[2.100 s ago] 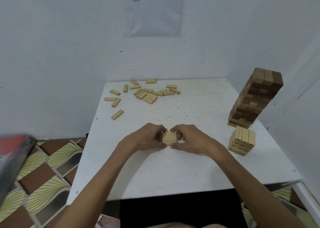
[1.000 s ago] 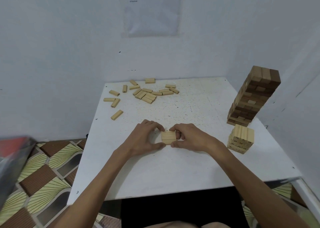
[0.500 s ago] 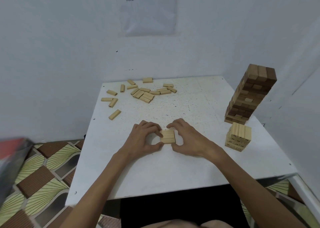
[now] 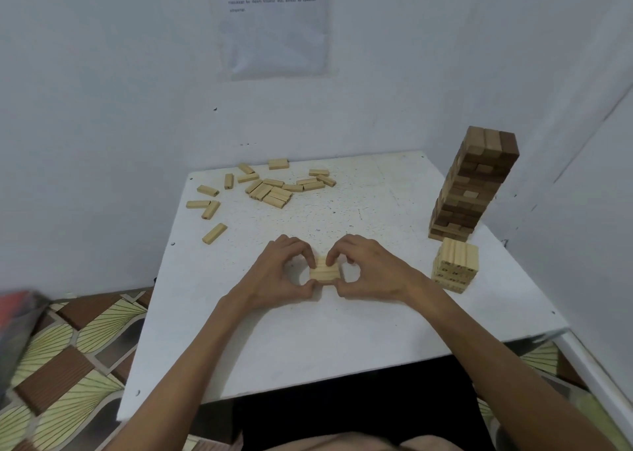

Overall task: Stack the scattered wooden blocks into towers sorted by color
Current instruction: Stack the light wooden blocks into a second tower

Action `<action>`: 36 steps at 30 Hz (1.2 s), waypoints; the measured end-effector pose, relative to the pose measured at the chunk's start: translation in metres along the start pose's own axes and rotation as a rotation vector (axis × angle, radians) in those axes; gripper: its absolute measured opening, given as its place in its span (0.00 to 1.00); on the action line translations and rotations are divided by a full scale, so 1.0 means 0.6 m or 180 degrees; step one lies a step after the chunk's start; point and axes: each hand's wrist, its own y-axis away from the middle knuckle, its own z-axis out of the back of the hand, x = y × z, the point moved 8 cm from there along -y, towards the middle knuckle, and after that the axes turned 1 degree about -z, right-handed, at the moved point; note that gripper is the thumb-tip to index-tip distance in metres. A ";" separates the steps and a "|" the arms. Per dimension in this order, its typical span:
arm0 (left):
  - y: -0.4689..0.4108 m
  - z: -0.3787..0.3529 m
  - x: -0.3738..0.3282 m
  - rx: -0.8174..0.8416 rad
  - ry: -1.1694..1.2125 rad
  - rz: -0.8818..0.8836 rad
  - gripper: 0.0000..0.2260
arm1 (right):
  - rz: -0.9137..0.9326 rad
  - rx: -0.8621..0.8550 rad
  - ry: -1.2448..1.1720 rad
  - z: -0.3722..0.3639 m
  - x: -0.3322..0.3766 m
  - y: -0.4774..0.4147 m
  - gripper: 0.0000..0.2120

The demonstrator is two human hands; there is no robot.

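On the white surface (image 4: pixel 342 330) two towers stand at the right, one tall brown tower (image 4: pixel 472 183) and one short pale tower (image 4: pixel 455 265) just nearer, while roughly twenty loose pale blocks (image 4: pixel 270 190), too crowded for a sure count, lie scattered at the far left. At near centre the left hand (image 4: pixel 277 272) and right hand (image 4: pixel 373 269) pinch one flat layer (image 4: pixel 324 270) of seemingly three pale blocks from either side, apparently squaring it. Next, that layer likely has to go, kept pressed together, onto the pale tower without knocking the brown one beside it.
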 end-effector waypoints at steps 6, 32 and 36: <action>-0.050 0.005 -0.032 0.0124 0.0137 -0.0299 0.14 | -0.0133 -0.0066 0.0008 0.055 -0.011 0.011 0.15; -0.218 -0.121 -0.196 0.0609 0.0324 -0.1147 0.11 | -0.1007 -0.0693 0.0246 0.224 -0.116 0.173 0.14; -0.229 -0.138 -0.207 0.0638 0.0335 -0.1150 0.12 | -0.1118 -0.0735 0.0092 0.233 -0.128 0.194 0.14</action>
